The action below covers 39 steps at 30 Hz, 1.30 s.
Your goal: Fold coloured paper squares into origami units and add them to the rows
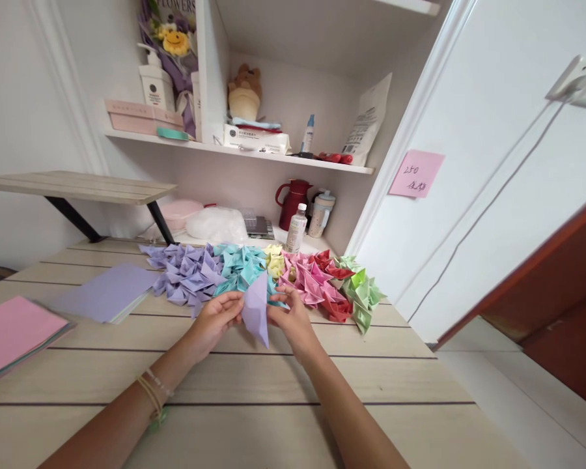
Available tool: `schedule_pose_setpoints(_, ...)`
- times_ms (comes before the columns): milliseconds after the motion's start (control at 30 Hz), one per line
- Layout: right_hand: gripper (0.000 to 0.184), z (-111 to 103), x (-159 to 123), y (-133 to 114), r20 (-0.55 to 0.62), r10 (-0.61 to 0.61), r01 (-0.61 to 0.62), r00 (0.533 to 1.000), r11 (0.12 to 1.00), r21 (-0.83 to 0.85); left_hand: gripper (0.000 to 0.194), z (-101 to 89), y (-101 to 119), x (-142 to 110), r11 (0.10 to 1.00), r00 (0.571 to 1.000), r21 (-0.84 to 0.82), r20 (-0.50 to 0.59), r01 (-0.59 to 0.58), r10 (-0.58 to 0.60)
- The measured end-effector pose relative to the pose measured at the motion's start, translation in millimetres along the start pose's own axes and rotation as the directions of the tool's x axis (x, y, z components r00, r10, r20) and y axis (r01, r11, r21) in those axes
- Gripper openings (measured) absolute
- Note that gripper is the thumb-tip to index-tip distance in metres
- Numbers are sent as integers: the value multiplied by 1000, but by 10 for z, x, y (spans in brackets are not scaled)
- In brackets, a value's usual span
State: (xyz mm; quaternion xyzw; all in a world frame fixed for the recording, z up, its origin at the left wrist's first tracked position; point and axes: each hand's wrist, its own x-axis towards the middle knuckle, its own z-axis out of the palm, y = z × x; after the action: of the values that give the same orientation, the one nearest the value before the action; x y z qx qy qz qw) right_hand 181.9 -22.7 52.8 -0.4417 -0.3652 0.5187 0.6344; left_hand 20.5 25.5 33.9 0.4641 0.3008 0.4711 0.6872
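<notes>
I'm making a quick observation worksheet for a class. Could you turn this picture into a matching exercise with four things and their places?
Column 1
1. Folded purple paper
2. Red jug
3. Pink note
4. Blue-capped bottle

Column 2
A. Stuck on the white wall
B. Standing on the shelf
C. Between the left hand and right hand
D. Below the shelf, near the clear bottle

Pairs: 1-C, 2-D, 3-A, 4-B
</notes>
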Motion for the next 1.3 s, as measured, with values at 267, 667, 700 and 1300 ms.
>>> schedule_pose_setpoints(267, 34, -33, 38, 57, 285, -172, 262, 943, 912, -317, 32, 54, 36, -28, 999, 999, 43, -20, 28, -27)
schedule_pose_setpoints(667, 25, -85, 53, 86, 295, -335, 441, 895, 767, -465, 38, -4, 10, -20, 972, 992, 201, -65, 119, -108)
schedule_pose_setpoints(700, 21, -95, 63, 95, 323, -231, 357, 918, 837, -415, 39, -19, 11, -10, 973, 993, 209, -81, 103, -88)
schedule_pose_setpoints(1300, 35, -129, 173, 112, 84, -153, 167, 985, 966, -199, 29, 13, 69, 11, 983, 995, 184, -96, 8, 10)
